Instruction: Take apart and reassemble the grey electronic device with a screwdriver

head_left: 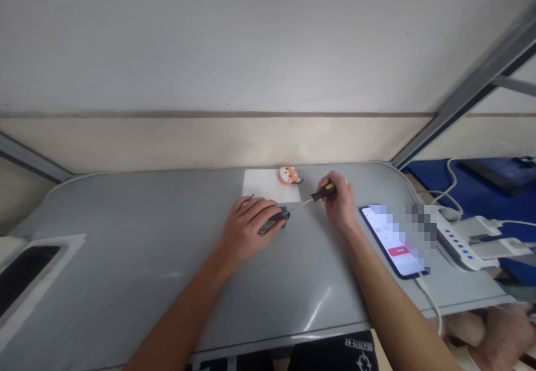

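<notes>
My left hand (250, 226) is closed over a small dark grey device (273, 221), pressing it to the grey tabletop. Fingers cover much of the device, so its kind is unclear. In my right hand (338, 199) is a black and yellow screwdriver (321, 192), gripped by its handle. The thin shaft slants down to the left, and its tip meets the right end of the device. Just behind my hands lies a white sheet of paper (260, 183). An orange and white animal-faced object (288, 175) rests on the paper's right side, with a small dark loop at its edge.
A lit phone (393, 242) with a cable lies right of my right forearm. Beyond it, a white power strip (464, 251) holds plugged-in chargers. A dark flat object (27, 273) lies at the far left. Metal posts and a wall (209, 142) bound the grey table (146, 220).
</notes>
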`<state>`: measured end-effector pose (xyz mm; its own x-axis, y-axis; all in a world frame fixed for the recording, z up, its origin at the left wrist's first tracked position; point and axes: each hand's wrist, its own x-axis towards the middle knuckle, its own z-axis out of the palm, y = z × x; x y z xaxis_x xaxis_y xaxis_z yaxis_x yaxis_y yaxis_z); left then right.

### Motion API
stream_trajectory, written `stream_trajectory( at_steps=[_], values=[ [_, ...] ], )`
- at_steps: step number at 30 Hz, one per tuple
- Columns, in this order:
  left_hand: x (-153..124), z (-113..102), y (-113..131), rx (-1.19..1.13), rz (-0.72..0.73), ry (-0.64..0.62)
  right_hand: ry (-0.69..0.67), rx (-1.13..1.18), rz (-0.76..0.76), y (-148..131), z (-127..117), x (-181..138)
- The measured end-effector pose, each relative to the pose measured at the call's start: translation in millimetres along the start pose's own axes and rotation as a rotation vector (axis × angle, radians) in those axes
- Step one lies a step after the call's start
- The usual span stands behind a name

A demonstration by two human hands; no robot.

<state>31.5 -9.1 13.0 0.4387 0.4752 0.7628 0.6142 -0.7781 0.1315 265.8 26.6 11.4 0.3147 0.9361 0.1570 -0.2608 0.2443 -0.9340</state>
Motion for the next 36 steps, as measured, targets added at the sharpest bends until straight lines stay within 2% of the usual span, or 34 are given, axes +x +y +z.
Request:
stream_trajectory(
  at_steps=[9,19,36],
  values=[
    [4,-2,4,-0.039,-0.012,0.004,-0.027,-0.011,0.019,0,3,0],
    [3,-5,1,-0.028,0.051,0.01,-0.043,0.005,0.002,-6,6,0],
    [0,1,3,-0.054,-0.057,0.07,-0.02,-0.044,-0.05,-11,6,-3]
  ],
)
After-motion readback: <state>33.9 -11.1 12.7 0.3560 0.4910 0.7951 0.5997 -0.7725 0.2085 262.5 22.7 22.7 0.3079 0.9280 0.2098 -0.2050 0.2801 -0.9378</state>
